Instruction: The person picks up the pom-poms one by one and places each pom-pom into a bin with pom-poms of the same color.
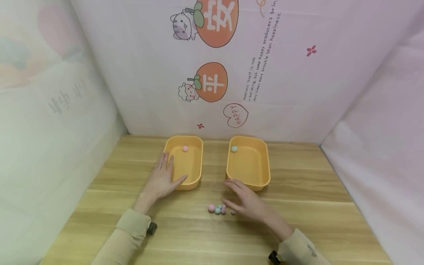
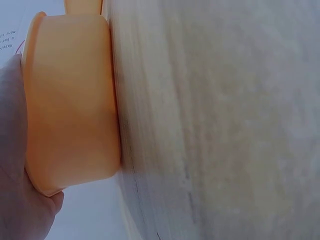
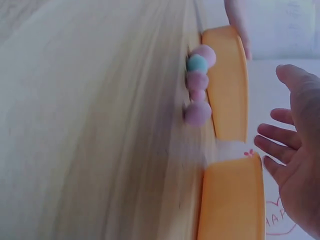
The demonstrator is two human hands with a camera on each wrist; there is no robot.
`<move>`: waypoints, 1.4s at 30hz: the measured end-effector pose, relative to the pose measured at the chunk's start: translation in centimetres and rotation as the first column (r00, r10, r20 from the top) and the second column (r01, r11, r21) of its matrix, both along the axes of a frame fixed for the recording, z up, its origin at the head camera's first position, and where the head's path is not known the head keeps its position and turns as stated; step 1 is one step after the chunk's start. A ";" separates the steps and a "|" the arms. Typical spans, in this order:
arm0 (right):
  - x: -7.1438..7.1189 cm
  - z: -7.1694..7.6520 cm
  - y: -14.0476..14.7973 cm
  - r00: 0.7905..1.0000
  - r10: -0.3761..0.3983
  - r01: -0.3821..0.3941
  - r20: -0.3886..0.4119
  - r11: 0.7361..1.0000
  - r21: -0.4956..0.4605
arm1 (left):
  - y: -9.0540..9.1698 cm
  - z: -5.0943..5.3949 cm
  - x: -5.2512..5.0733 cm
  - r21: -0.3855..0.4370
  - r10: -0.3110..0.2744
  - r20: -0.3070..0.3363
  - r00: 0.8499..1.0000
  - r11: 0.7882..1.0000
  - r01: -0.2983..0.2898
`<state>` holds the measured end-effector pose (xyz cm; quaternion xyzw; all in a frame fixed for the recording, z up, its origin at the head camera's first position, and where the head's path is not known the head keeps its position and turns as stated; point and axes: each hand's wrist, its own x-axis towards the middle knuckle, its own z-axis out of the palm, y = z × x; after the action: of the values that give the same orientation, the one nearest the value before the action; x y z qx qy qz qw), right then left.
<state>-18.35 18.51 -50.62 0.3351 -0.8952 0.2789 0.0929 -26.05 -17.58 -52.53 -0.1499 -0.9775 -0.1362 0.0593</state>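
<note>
My left hand (image 1: 161, 180) rests on the near-left corner of the left yellow tray (image 1: 200, 162), fingers on its left rim and thumb over the front rim. The left wrist view shows the same tray (image 2: 75, 100) beside the hand (image 2: 17, 200). A pink ball (image 1: 185, 148) lies inside it. Above the table, my right hand (image 1: 248, 202) hovers before the right yellow tray (image 1: 251, 158), fingers loosely extended and holding nothing. That tray has a mint-green ball (image 1: 234, 148) near its far-left corner. Several small pink, mauve and mint balls (image 1: 218, 211) lie beside the right hand, one partly behind it.
The wooden table (image 1: 198, 239) is enclosed by pale printed cloth at the back (image 1: 281, 92) and both sides. A gap of tabletop separates the two trays. A black wrist strap piece (image 1: 151, 228) shows by the left cuff.
</note>
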 end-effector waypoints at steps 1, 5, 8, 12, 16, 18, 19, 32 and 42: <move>0.1 0.0 -0.1 1.000 0.006 -0.006 0.011 1.000 0.001 | 0.0 0.1 -0.1 0.003 -0.001 0.003 1.000 1.000 0.001; 0.4 -0.3 -0.8 0.998 0.036 -0.037 0.054 0.999 0.005 | 0.0 0.5 -0.1 0.017 -0.016 0.014 1.000 1.000 0.016; 0.6 -0.5 -1.3 0.992 0.071 -0.072 0.104 0.997 0.004 | -0.2 0.9 -0.1 0.023 -0.023 0.023 0.999 0.999 0.023; 0.5 -1.0 -1.9 0.974 0.116 -0.113 0.193 0.993 -0.027 | -0.7 1.3 0.0 0.012 -0.014 0.032 0.999 1.000 0.014; 0.3 -1.6 -2.3 0.962 0.115 -0.111 0.247 0.993 -0.029 | -1.3 1.2 -0.1 -0.026 0.003 0.028 1.000 1.000 -0.002; 0.1 -1.8 -2.5 0.961 0.106 -0.106 0.255 0.994 -0.015 | -1.5 1.1 -0.1 -0.036 0.007 0.030 1.000 0.999 -0.006; 0.0 -1.9 -2.5 0.960 0.104 -0.105 0.258 0.994 -0.012 | -1.6 1.1 -0.2 -0.036 0.008 0.034 0.999 0.999 -0.007; -0.3 -2.9 -3.3 0.950 0.103 -0.086 0.296 0.994 -0.070 | -1.8 1.1 -0.4 -0.015 -0.002 0.059 0.998 1.000 0.003; -0.4 -4.4 -3.6 0.941 0.152 -0.082 0.301 0.969 -0.233 | -1.7 0.5 -0.3 -0.008 0.002 0.077 0.997 1.000 -0.001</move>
<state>-18.79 14.88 -55.00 0.3266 -0.8411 0.4300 -0.0327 -26.34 -19.26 -52.00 -0.1441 -0.9797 -0.1379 0.0209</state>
